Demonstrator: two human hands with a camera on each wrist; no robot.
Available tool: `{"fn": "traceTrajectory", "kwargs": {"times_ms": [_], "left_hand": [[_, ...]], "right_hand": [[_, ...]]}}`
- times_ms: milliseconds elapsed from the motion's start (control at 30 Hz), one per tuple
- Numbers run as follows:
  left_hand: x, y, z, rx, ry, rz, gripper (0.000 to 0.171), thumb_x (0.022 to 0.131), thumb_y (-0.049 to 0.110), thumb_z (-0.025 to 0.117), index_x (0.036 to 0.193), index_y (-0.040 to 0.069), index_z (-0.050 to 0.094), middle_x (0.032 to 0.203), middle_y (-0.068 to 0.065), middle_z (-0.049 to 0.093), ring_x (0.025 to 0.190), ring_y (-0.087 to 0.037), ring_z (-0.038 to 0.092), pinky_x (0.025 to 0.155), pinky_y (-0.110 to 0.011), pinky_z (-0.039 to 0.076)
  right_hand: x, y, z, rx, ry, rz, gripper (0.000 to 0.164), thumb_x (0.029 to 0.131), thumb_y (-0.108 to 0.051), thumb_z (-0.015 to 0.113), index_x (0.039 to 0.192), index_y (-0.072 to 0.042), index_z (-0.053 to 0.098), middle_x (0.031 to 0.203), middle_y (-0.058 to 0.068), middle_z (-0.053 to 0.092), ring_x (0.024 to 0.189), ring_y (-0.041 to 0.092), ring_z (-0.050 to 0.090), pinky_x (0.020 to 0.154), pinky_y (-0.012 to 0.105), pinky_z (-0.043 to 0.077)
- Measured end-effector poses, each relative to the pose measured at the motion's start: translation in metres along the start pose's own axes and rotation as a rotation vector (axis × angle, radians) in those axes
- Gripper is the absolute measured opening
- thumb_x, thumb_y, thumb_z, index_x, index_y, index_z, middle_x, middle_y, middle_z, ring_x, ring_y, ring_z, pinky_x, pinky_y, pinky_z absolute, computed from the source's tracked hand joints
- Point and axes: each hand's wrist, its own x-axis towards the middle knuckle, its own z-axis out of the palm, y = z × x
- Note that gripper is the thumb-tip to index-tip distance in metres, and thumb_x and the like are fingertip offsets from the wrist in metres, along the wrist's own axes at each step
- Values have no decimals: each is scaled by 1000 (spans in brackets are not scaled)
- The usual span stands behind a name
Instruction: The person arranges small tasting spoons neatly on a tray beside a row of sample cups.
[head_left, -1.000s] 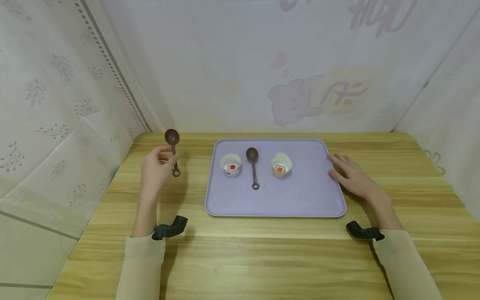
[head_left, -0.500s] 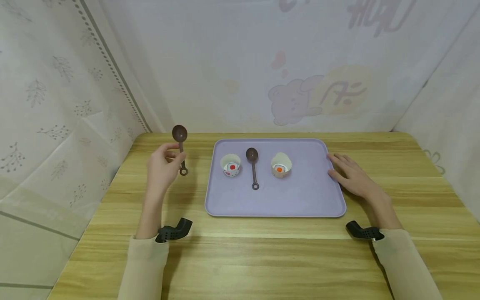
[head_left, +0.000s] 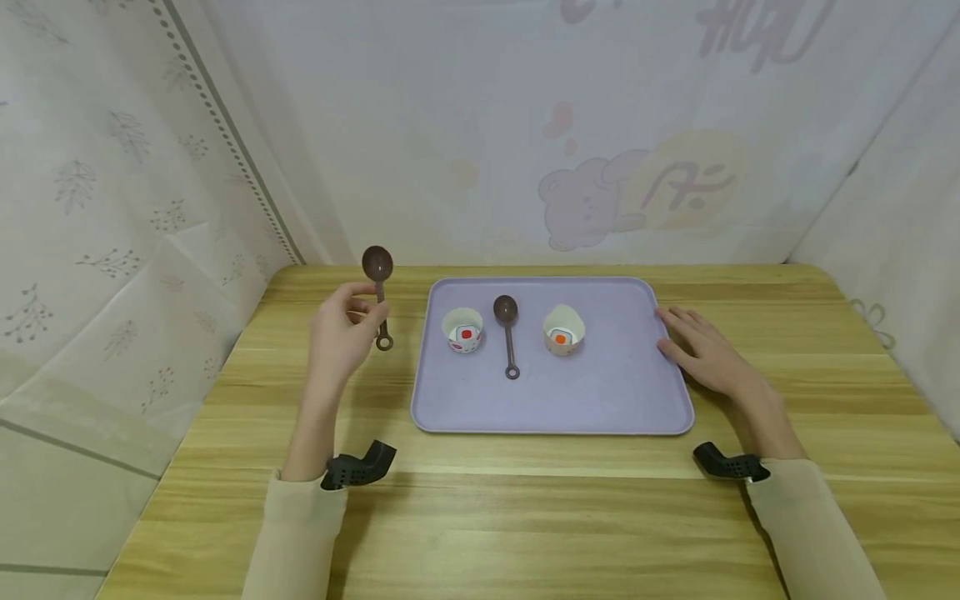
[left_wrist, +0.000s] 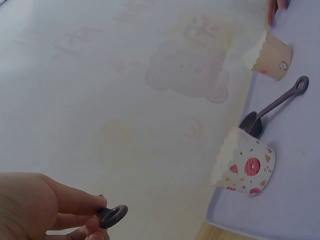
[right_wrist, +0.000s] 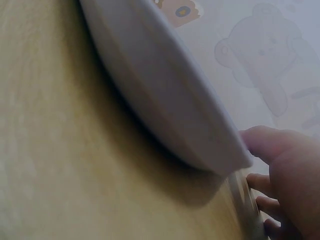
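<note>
My left hand (head_left: 343, 332) pinches the handle of a brown measuring spoon (head_left: 378, 264), bowl up, above the table left of the tray. In the left wrist view only the ringed handle end (left_wrist: 113, 216) of that spoon shows past the fingers. My right hand (head_left: 707, 353) touches the right rim of the lavender tray (head_left: 600, 400) with straight, spread fingers. On the tray lies a second brown measuring spoon (head_left: 506, 310), between a white paper cup (head_left: 463, 330) with a red-marked bottom and a beige paper cup (head_left: 562, 332) with an orange-marked bottom.
The tray sits on a wood-grain table (head_left: 540, 533). A pale printed curtain (head_left: 450, 125) hangs behind the table's far edge, and more cloth (head_left: 97, 292) hangs at the left. Each wrist wears a black camera mount (head_left: 360, 467).
My left hand has moved right toward the tray, carrying the measuring spoon and raising it slightly. My right hand, the tray and the things on it have stayed put.
</note>
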Motion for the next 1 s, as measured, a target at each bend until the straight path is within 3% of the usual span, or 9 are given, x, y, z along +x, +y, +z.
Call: {"fn": "traceTrajectory", "kwargs": {"times_ms": [1000], "left_hand": [[-6, 25, 26, -53, -31, 50, 31, 95, 13, 68, 124, 3, 66, 91, -15, 68, 69, -20, 62, 55, -26, 48]], "right_hand": [[1, 1, 1, -5, 3, 2, 66, 107, -39, 47, 161, -9, 23, 162, 30, 16, 148, 52, 7, 113, 70, 8]]}}
